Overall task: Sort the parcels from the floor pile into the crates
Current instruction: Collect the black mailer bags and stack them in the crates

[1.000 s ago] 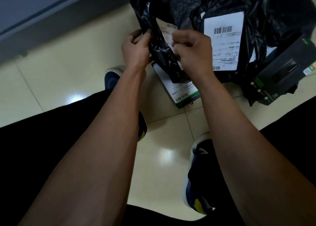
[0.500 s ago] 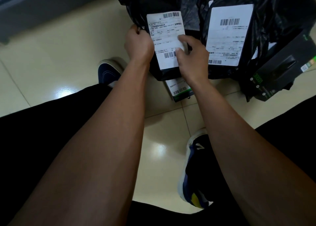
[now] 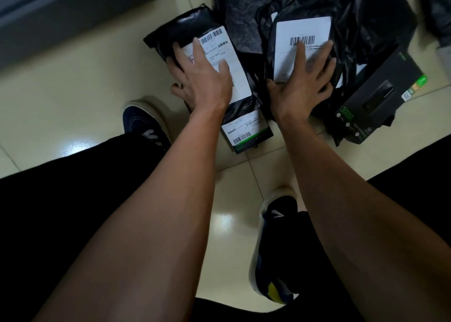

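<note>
Left hand flat, fingers spread, pressing on left parcel; thumb at its near edge. Right hand likewise spread flat on label of right parcel. Neither lifted, both on floor in pile. More black bags behind, small box under left parcel, dark box at right. No crates in view. Sorting judged barely under way: pile largely unsorted.
</note>
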Demonstrator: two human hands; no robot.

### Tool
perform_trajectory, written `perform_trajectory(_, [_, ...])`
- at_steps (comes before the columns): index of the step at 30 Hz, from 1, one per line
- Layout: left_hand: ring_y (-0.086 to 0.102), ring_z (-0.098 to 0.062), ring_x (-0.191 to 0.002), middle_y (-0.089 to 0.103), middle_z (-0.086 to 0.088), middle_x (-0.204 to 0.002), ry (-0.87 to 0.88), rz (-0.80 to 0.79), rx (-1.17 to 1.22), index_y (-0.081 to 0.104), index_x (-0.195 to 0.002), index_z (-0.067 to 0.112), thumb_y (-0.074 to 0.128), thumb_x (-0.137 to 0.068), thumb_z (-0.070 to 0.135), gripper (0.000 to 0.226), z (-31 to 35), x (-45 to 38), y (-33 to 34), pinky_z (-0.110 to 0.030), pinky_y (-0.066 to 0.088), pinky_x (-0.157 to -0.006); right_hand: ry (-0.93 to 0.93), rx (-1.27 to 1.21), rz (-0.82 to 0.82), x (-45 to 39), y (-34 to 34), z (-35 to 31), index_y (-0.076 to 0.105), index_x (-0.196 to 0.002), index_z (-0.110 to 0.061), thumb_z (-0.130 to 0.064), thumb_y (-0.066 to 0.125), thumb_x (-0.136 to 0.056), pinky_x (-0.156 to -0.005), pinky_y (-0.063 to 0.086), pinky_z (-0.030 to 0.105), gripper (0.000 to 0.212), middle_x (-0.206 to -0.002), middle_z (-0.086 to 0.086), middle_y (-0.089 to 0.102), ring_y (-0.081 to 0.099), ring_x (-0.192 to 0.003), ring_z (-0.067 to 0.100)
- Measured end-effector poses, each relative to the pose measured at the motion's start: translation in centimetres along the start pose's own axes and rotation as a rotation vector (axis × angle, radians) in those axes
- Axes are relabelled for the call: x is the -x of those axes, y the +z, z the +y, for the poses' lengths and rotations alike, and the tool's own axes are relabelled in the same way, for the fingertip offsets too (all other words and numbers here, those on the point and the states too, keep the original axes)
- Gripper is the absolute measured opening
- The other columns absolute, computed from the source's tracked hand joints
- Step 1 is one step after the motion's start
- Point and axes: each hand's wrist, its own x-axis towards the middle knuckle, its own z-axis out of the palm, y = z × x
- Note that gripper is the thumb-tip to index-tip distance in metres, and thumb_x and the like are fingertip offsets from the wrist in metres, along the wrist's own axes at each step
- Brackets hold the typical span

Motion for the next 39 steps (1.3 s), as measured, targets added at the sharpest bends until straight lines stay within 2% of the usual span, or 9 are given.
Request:
perform_trajectory(3, [0.0,-0.039,-0.154,0.003,-0.006,-0.17,-0.017,-0.088,-0.032,0.024,-0.16,0.035,0.051,-0.094,0.064,0.076,0.5,-0.2,0.2,-0.065,0.015,-0.114,-0.009,0.024,-0.018,-0.4,0.3,0.5,0.022,-0.157,-0.036,-0.047,0.078,-0.082,-0.118,0.015,0.064,0.094,-0.17,0.009,-0.008,0.001,-0.154,0.042])
perform_trajectory(7, [-0.005,-0.046,-0.153,-0.003,-0.013,-0.17,-0.064,-0.171,-0.024,0.002,-0.162,0.039,0.051,-0.084,0.08,0.101,1.3,-0.5,0.0,-0.068,0.005,-0.115,-0.012,0.036,-0.024,-1.0,0.9,0.4,0.013,-0.159,-0.034,-0.048,0.08,-0.079,-0.118,0.017,0.064,0.106,-0.169,0.012,-0.011,0.004,-0.153,0.043])
perform_trajectory(11, [-0.006,-0.046,-0.153,-0.011,-0.012,-0.17,-0.063,-0.214,-0.025,0.005,-0.161,0.041,0.059,-0.083,0.073,0.101,1.6,-0.4,0.2,-0.068,0.01,-0.115,-0.008,0.093,-0.004,-1.5,1.2,0.1,0.004,-0.16,-0.032,-0.051,0.08,-0.078,-0.115,0.023,0.063,0.114,-0.168,0.017,-0.011,0.009,-0.152,0.043])
perform_trajectory(16, [0.008,-0.044,-0.151,-0.001,-0.008,-0.17,-0.056,-0.16,0.041,0.02,-0.16,0.041,0.069,-0.081,0.06,0.094,1.4,-0.5,0.1,-0.064,0.023,-0.112,-0.051,0.039,0.014,-1.5,1.0,0.5,0.009,-0.16,-0.035,-0.042,0.081,-0.08,-0.114,0.024,0.06,0.108,-0.168,0.016,-0.008,0.013,-0.15,0.04])
perform_trajectory(21, [0.01,-0.041,-0.151,0.003,-0.007,-0.17,-0.027,-0.119,0.07,0.026,-0.158,0.041,0.07,-0.08,0.055,0.091,0.8,-0.3,0.2,-0.062,0.027,-0.111,-0.068,0.02,0.021,-1.5,0.8,0.3,0.014,-0.159,-0.036,-0.044,0.081,-0.079,-0.112,0.026,0.059,0.105,-0.168,0.016,-0.005,0.016,-0.148,0.04])
perform_trajectory(26, [0.007,-0.041,-0.152,-0.001,-0.009,-0.17,0.025,-0.061,0.038,0.023,-0.159,0.04,0.07,-0.081,0.057,0.092,0.0,0.2,0.9,-0.062,0.027,-0.111,-0.038,0.043,0.043,-1.5,1.4,-0.5,0.015,-0.158,-0.038,-0.049,0.079,-0.078,-0.109,0.028,0.055,0.104,-0.168,0.017,-0.001,0.02,-0.146,0.039])
perform_trajectory(31, [-0.002,-0.042,-0.153,-0.011,-0.008,-0.17,0.009,-0.118,-0.011,0.01,-0.161,0.041,0.066,-0.081,0.058,0.099,0.5,0.8,1.4,-0.063,0.021,-0.114,-0.009,0.044,0.073,-1.5,1.8,-0.9,0.016,-0.158,-0.039,-0.049,0.079,-0.077,-0.108,0.029,0.056,0.104,-0.168,0.017,0.002,0.022,-0.145,0.039])
perform_trajectory(35, [0.008,-0.041,-0.152,-0.002,-0.007,-0.17,0.028,-0.095,0.0,0.02,-0.159,0.041,0.07,-0.08,0.054,0.095,0.6,0.6,0.3,-0.062,0.024,-0.113,0.005,-0.016,0.038,-1.4,0.7,-1.0,0.023,-0.157,-0.038,-0.049,0.081,-0.074,-0.107,0.029,0.056,0.102,-0.168,0.016,0.004,0.024,-0.144,0.039])
perform_trajectory(39, [0.015,-0.038,-0.149,0.011,-0.007,-0.168,0.154,-0.064,-0.092,0.033,-0.154,0.041,0.07,-0.079,0.056,0.085,1.2,2.5,-3.1,-0.062,0.03,-0.111,0.018,-0.09,0.035,0.1,-3.1,-0.9,0.034,-0.152,-0.038,-0.056,0.074,-0.071,-0.107,0.029,0.056,0.092,-0.168,0.014,0.008,0.026,-0.142,0.04])
